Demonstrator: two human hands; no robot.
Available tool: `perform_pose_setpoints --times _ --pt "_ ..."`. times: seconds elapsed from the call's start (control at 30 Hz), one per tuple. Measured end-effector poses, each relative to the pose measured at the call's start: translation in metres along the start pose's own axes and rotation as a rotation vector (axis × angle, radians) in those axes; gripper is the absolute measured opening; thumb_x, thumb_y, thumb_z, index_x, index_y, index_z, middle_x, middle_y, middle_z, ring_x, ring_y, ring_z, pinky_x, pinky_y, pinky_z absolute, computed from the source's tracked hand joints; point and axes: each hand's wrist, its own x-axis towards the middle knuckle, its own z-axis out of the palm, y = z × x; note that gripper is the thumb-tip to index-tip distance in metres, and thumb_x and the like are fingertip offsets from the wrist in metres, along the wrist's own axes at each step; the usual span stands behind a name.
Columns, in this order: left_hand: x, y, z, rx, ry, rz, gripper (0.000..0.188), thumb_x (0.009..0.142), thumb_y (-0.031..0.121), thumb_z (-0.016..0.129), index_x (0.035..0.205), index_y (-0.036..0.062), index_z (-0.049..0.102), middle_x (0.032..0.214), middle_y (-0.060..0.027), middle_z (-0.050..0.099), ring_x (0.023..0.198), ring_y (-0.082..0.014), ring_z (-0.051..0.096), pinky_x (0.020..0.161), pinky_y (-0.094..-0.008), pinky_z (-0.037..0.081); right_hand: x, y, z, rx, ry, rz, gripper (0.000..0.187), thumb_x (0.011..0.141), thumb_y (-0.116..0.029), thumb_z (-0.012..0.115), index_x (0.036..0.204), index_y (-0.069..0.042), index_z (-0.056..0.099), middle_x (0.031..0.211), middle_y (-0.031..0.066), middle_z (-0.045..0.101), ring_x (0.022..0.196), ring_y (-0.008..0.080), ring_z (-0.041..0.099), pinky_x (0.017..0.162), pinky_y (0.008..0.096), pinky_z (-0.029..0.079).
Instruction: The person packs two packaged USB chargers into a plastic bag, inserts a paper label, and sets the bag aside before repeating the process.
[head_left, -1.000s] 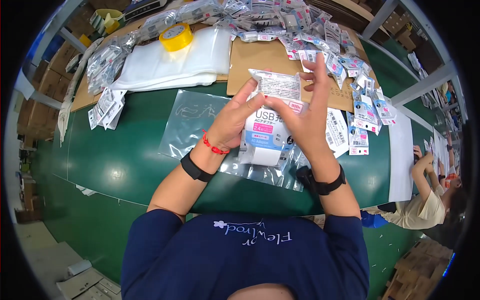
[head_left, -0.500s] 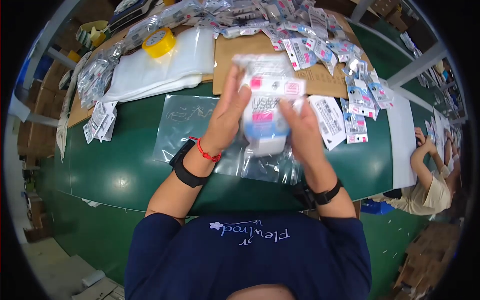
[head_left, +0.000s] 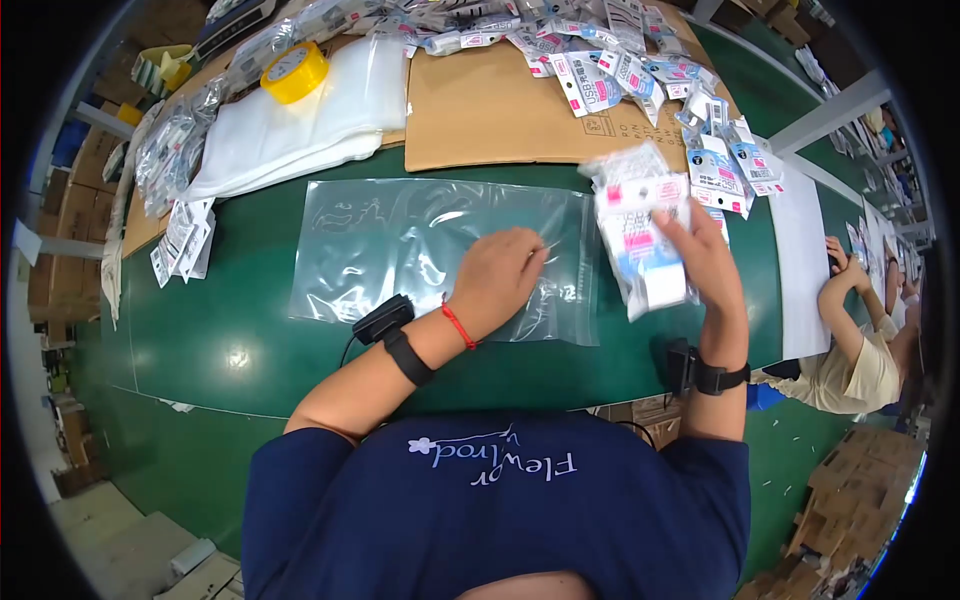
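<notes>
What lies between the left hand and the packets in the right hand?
In the head view, the right part of the clear plastic bag lies between the left hand and the packets, with a narrow strip of green table past its edge.

The person's forearms [head_left: 345,400] extend over the table [head_left: 230,330]: left grip [head_left: 497,280] palm down, fingers [head_left: 536,262] curled, at mid-table; right grip [head_left: 708,255] clasped, thumb [head_left: 672,229] foremost, toward the table's right end.
</notes>
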Motion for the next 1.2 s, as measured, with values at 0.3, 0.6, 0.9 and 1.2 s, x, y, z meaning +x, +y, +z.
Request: perform_pose_setpoints --times 0.3,0.6,0.9,1.2 --pt "-0.001 0.014 -0.021 -0.042 0.098 0.214 0.010 0.081 0.007 0.063 0.087 0.0027 0.056 0.094 -0.0099 0.060 0.087 -0.0293 0.056 0.078 -0.0375 0.043 -0.018 -0.018 0.040 -0.491 -0.605 0.113 0.039 0.091 -0.024 0.061 0.120 0.000 0.052 0.099 0.0077 0.064 0.088 0.0140 0.058 0.078 0.0287 0.047" --pt "-0.008 0.017 -0.041 -0.109 0.089 0.165 0.010 0.082 0.008 0.062 0.090 0.0035 0.056 0.106 -0.0098 0.061 0.097 -0.0293 0.056 0.084 -0.0382 0.041 -0.010 -0.005 0.040 -0.343 -0.642 0.223 0.040 0.091 -0.024 0.061 0.122 -0.001 0.052 0.102 0.0074 0.063 0.090 0.0109 0.057 0.079 0.0272 0.047" --pt "-0.004 0.013 -0.044 -0.175 -0.014 0.194 0.010 0.082 0.010 0.063 0.088 0.0042 0.057 0.106 -0.0092 0.061 0.100 -0.0284 0.056 0.086 -0.0383 0.040 -0.030 -0.006 0.038 -0.406 -0.447 0.177 0.040 0.090 -0.022 0.062 0.123 -0.001 0.052 0.102 0.0064 0.062 0.090 0.0088 0.054 0.080 0.0258 0.046" --pt "-0.010 0.041 -0.037 -0.043 0.076 0.264 0.010 0.079 0.006 0.065 0.088 0.0065 0.060 0.109 -0.0081 0.062 0.104 -0.0279 0.056 0.091 -0.0406 0.039 -0.019 0.024 0.077 -0.278 -0.667 -0.034 0.041 0.088 -0.027 0.062 0.118 0.001 0.053 0.096 0.0157 0.063 0.086 0.0197 0.060 0.076 0.0314 0.047"
